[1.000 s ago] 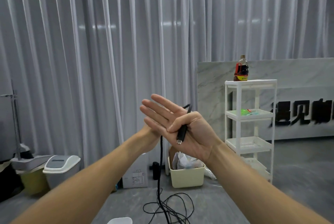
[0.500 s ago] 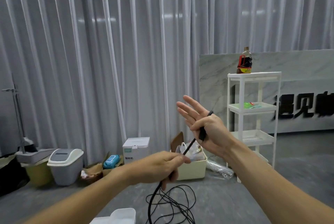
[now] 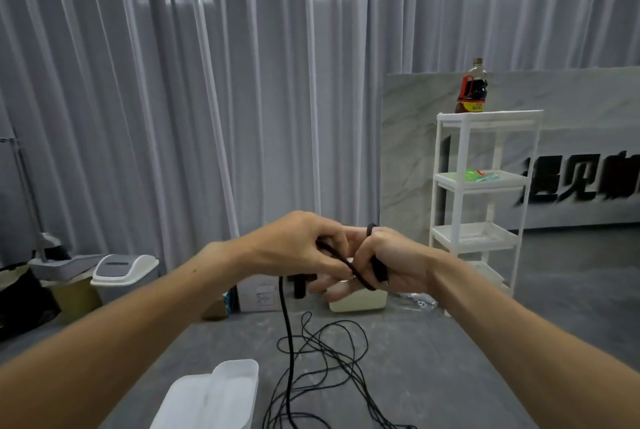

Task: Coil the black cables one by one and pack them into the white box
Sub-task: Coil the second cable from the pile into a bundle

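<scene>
My hands meet in mid-air above a grey table. My right hand has a black cable looped around its palm, the thumb pinning the plug end against it. My left hand pinches the same cable just left of the right hand and draws it across the right palm. From there the cable drops straight down to a loose tangle of black cables on the table. A white box with its lid beside it sits at the near left of the table.
Behind the table a white shelf rack carries a dark bottle. On the floor stand a cream bin, a cardboard box and a lidded bin. Grey curtains hang behind.
My left hand rose from low on the cable to the right hand and laid a turn across its palm. My right hand dropped and tilted. The view tipped down.
</scene>
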{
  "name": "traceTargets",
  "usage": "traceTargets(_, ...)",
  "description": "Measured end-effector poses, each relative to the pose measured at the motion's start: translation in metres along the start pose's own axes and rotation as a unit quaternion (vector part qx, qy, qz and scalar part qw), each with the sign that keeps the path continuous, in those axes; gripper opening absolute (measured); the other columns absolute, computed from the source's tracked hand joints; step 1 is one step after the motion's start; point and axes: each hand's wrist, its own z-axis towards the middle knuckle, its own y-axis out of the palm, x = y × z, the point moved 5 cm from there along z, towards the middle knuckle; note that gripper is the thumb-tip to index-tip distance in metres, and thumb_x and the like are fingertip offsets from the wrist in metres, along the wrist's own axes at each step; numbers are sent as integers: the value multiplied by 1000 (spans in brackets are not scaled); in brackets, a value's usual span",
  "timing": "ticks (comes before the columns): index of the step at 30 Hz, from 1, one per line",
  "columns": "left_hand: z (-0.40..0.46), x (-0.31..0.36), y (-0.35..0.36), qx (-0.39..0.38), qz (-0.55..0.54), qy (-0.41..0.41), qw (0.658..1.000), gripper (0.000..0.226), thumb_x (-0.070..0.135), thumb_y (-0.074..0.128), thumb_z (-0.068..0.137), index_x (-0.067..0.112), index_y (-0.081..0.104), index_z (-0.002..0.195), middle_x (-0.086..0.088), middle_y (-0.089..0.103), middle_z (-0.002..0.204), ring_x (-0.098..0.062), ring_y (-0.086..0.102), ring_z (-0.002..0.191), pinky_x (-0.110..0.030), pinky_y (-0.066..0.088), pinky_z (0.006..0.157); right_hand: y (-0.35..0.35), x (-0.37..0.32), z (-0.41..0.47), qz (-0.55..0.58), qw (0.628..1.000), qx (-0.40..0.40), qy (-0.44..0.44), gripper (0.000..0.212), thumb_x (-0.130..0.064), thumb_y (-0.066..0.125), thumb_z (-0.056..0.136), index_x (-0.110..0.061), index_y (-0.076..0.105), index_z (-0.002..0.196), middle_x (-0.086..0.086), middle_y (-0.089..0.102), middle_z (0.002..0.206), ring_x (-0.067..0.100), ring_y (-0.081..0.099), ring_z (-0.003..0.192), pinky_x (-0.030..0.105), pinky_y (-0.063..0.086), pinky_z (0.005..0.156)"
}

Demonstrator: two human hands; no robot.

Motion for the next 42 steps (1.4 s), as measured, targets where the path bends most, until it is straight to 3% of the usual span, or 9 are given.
traceTargets(4,-5,-6,-5,-30,-20,-30,999,35,35,83,78,22,54,92,22,56,58,2,49,54,-12,38,53,8,23,-6,0,996,-65,54,73,20,19,74,-5,57,131,25,67,121,42,72,91,23,55,54)
traceTargets(7,-9,-8,-2,-73,-69,-40,994,32,31,79,83,21,59,106,21,57,59,3,50,55,-10,38,55,10,39,-8,15,995,-91,44,65,4,27,74,-4,55,132,21,71,110,24,71,62,20,25,35)
traceTargets(15,-13,-17,18,-119,-174,-32,977,20,29,74,86,25,75,105,-16,66,81,-8,60,71,-11,44,64,21,68,-6,200,970,-139,3,52,-8,33,76,6,60,118,20,60,68,8,34,29,17,24,27)
traceTargets(18,-11,-21,27,-129,-186,-29,974,14,21,73,87,21,77,101,0,73,90,-4,66,84,-13,49,75,25,78,-5,203,966,-160,4,57,-19,33,78,4,65,119,16,59,65,10,24,30,17,23,27)
traceTargets(26,-2,-44,64,-138,-224,-28,964,10,17,72,89,18,75,99,-3,75,97,-6,68,93,-21,52,89,33,98,-6,170,960,-221,33,56,-48,56,90,-4,66,122,14,66,70,10,22,28,17,19,26)
traceTargets(29,1,-60,85,-148,-249,-42,956,10,19,73,86,11,74,93,-6,72,90,-7,65,90,-22,49,86,30,114,-3,184,956,-223,50,62,-59,57,90,-8,66,123,16,68,74,13,46,30,19,22,23)
traceTargets(35,-5,-90,132,-227,-308,-63,922,16,13,62,96,23,74,92,9,67,97,-4,61,92,-17,45,83,25,160,2,192,954,-218,73,37,-37,56,96,-20,66,127,11,72,86,21,75,71,15,46,36)
traceTargets(38,-7,-103,158,-236,-345,-78,905,11,10,62,95,4,70,101,0,70,94,-7,63,89,-18,49,82,23,181,6,248,938,-231,68,42,-12,44,95,-17,62,132,11,74,102,25,74,95,23,61,67)
traceTargets(42,-12,-116,196,-239,-453,-123,850,7,8,63,93,12,66,98,6,70,82,-4,65,76,-17,51,71,21,209,16,300,923,-240,0,56,1,44,87,-15,55,139,13,66,128,31,61,124,46,47,106)
